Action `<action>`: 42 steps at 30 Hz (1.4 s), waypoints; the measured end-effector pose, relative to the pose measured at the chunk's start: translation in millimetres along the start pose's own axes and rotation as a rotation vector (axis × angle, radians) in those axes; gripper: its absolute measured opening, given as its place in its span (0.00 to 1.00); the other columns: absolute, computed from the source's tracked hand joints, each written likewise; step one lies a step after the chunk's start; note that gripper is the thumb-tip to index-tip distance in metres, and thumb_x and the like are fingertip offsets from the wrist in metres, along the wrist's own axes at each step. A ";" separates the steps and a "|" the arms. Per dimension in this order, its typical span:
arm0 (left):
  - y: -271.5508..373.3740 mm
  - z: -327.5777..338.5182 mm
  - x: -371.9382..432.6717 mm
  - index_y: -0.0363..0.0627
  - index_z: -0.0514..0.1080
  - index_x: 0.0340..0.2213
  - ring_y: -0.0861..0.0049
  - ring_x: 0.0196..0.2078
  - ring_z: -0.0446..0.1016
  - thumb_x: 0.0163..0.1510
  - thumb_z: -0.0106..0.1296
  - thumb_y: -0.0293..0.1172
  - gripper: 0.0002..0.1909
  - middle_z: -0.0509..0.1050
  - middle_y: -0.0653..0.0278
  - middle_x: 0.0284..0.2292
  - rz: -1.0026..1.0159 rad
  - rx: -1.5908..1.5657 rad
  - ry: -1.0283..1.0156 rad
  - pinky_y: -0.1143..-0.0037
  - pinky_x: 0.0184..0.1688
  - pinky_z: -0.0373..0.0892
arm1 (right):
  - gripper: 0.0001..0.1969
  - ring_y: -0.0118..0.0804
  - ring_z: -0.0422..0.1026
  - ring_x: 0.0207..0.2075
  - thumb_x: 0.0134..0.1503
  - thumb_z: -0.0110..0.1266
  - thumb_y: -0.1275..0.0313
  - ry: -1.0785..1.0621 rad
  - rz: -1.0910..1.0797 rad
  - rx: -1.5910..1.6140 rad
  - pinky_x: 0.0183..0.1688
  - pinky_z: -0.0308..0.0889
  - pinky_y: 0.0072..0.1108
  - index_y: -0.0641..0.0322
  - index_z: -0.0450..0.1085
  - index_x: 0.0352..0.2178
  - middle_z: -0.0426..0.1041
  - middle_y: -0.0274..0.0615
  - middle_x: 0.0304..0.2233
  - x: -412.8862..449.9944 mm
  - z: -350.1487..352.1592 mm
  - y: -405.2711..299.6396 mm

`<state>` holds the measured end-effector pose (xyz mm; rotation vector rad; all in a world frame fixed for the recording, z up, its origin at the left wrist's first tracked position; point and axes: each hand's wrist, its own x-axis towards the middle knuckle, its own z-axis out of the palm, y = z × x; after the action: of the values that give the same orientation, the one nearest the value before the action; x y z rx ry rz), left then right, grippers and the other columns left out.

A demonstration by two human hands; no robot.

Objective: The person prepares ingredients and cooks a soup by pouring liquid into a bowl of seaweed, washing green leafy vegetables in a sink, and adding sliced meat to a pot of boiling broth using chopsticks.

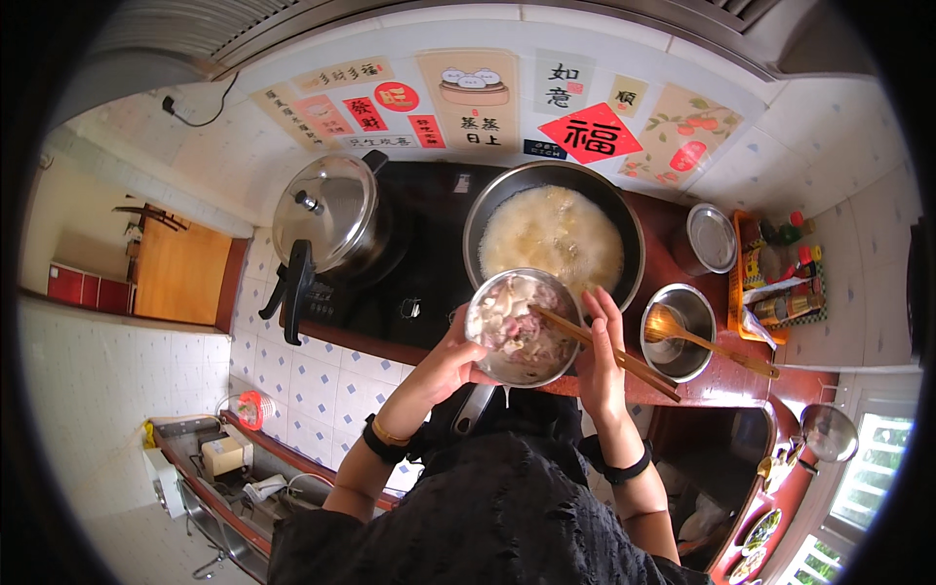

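My left hand (461, 357) grips the rim and side of a metal bowl (525, 382) of raw sliced meat (515, 322) coated in a pale liquid. A drip hangs from the bowl's underside. Wooden chopsticks (636, 365) rest in the meat and slant over the bowl's right rim. At that side my right hand (605, 340) is upright beside the bowl, its fingers extended behind the chopsticks; whether it touches them or the bowl is unclear. Just beyond the bowl, a wok (635, 219) of bubbling cloudy liquid (548, 227) stands on the black cooktop (431, 219).
A lidded pressure cooker (325, 212) stands at the cooktop's left. To the right are a metal bowl (706, 351) with a wooden slotted spatula (669, 329) across it, a metal canister (711, 238) and an orange basket (737, 292) of seasoning bottles. Plates of food (762, 530) sit at lower right.
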<state>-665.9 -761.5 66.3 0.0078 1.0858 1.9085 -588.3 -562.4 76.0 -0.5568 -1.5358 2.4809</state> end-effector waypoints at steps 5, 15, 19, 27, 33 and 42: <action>1.1 7.2 1.5 0.51 0.41 0.55 0.70 0.49 0.64 0.48 0.46 0.31 0.36 0.56 0.59 0.50 0.012 0.038 -0.053 0.70 0.35 0.74 | 0.29 0.43 0.53 0.55 0.56 0.37 0.62 -0.086 0.154 0.287 0.56 0.50 0.31 0.55 0.40 0.58 0.49 0.47 0.55 -5.0 14.7 -10.6; 0.2 13.8 -12.0 0.50 0.37 0.56 0.66 0.50 0.64 0.54 0.43 0.44 0.37 0.52 0.55 0.53 -0.156 0.148 -0.306 0.67 0.42 0.69 | 0.28 0.41 0.56 0.54 0.54 0.36 0.65 -0.016 0.108 0.239 0.55 0.51 0.30 0.64 0.46 0.55 0.54 0.48 0.53 -31.2 -11.0 -11.6; 2.9 -28.2 1.4 0.39 0.64 0.37 0.71 0.35 0.73 0.55 0.43 0.37 0.13 0.69 0.57 0.38 0.130 0.323 0.117 0.76 0.33 0.72 | 0.28 0.42 0.56 0.54 0.53 0.37 0.65 0.058 0.075 0.232 0.56 0.51 0.30 0.64 0.46 0.55 0.55 0.48 0.53 -50.7 -22.4 -16.6; -74.5 -151.7 53.7 0.38 0.66 0.38 0.58 0.39 0.67 0.39 0.55 0.26 0.21 0.69 0.54 0.35 0.491 1.580 0.400 0.70 0.42 0.64 | 0.29 0.43 0.57 0.54 0.53 0.38 0.64 0.115 0.057 0.201 0.55 0.53 0.31 0.61 0.46 0.55 0.54 0.48 0.53 -65.9 -36.1 -16.9; -87.0 -162.7 63.0 0.38 0.70 0.34 0.60 0.32 0.70 0.40 0.55 0.29 0.16 0.71 0.53 0.28 0.484 1.604 0.409 0.69 0.36 0.67 | 0.29 0.42 0.57 0.53 0.53 0.39 0.63 0.136 0.056 0.182 0.55 0.53 0.31 0.61 0.46 0.55 0.54 0.48 0.53 -72.4 -33.3 -20.2; -92.0 -163.9 65.6 0.36 0.71 0.31 0.58 0.30 0.71 0.38 0.57 0.32 0.16 0.72 0.51 0.26 0.510 1.534 0.491 0.70 0.33 0.68 | 0.29 0.42 0.57 0.53 0.53 0.39 0.62 0.128 0.056 0.184 0.54 0.54 0.30 0.61 0.46 0.55 0.54 0.48 0.53 -75.0 -27.8 -17.4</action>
<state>-706.2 -808.0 -123.0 0.7474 2.8240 0.9814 -509.4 -556.7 97.0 -0.7192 -1.2464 2.5379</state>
